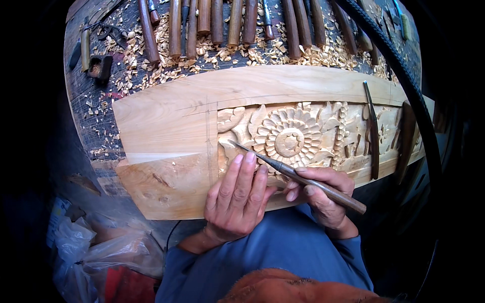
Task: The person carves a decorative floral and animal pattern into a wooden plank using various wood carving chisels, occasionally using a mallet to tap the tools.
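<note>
A pale wooden board (161, 113) lies across the bench, carved in relief with a round many-petalled flower (289, 142), leaves and a beaded band. My right hand (327, 194) is closed round the wooden handle of a carving chisel (288, 170). The chisel slants up to the left, its tip at a leaf near the carved panel's left edge. Fingers stretched out and side by side, my left hand (237, 197) rests over the board's lower edge. Its fingertips are close to the chisel's metal shaft; whether they touch it I cannot tell.
Another chisel (373, 134) lies across the carving at the right. Wood shavings (166, 76) and a row of wooden-handled tools (235, 22) cover the bench's far side. A black cable (404, 70) hangs in front at right. A plastic bag (108, 247) sits at lower left.
</note>
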Available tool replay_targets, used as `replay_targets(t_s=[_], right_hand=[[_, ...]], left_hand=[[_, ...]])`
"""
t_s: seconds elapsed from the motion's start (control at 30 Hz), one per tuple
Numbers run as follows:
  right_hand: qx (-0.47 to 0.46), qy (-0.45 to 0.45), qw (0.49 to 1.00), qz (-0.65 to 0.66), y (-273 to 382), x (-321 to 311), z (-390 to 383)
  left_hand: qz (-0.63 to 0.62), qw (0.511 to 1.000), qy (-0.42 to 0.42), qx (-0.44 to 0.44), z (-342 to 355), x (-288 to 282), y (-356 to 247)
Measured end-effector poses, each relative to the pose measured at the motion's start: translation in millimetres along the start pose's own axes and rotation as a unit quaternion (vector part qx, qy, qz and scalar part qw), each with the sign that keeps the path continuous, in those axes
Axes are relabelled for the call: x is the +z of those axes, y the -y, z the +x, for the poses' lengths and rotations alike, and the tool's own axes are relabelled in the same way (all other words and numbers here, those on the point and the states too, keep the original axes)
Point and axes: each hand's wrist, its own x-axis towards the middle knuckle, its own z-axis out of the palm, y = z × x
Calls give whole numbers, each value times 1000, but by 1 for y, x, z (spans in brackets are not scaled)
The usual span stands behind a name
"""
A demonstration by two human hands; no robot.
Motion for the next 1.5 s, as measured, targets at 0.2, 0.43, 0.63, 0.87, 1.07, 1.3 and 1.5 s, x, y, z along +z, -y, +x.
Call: replay_targets(t_s=[0.2, 0.43, 0.63, 0.87, 1.07, 1.3, 1.5], right_hand=[[25, -5, 999, 35, 2, 1, -4], [64, -40, 991, 111, 8, 6, 2], [57, -33, 990, 122, 10, 5, -1], [63, -13, 995, 75, 14, 10, 15], [-58, -77, 990, 107, 11, 1, 12], [-60, -113, 992, -15, 10, -10, 7], [-60, -98, 993, -36, 10, 1, -1]], left_hand=[[-6, 1000, -16, -10, 3, -2, -1], [-3, 1000, -15, -12, 7, -2, -1], [-6, 999, -30, -10, 6, 0, 0], [12, 1000, -21, 1, 4, 3, 1], [-124, 982, -51, 133, -8, -22, 19], [-184, 969, -55, 154, -17, -23, 23], [-175, 971, -72, 147, -20, -24, 20]])
